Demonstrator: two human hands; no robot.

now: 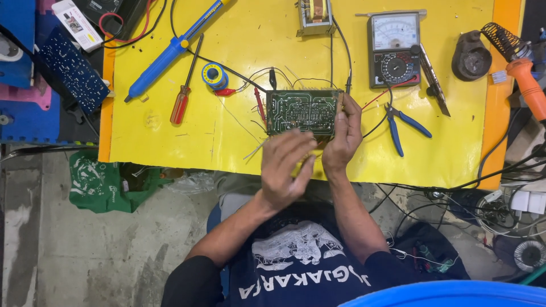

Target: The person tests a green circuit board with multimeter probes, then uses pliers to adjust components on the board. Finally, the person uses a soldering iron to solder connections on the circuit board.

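Note:
A green circuit board with wires trailing from it is held up over the yellow table. My right hand grips the board's right edge, fingers on its side and underside. My left hand hovers just below the board's lower edge, fingers loosely curled and apart, nothing visible in it. Red and black clip leads run from the board's top and left side.
On the table lie a blue desoldering pump, red screwdriver, solder spool, small transformer, analog multimeter, tweezers and blue pliers. A soldering iron rests at the right; a dark board at the left.

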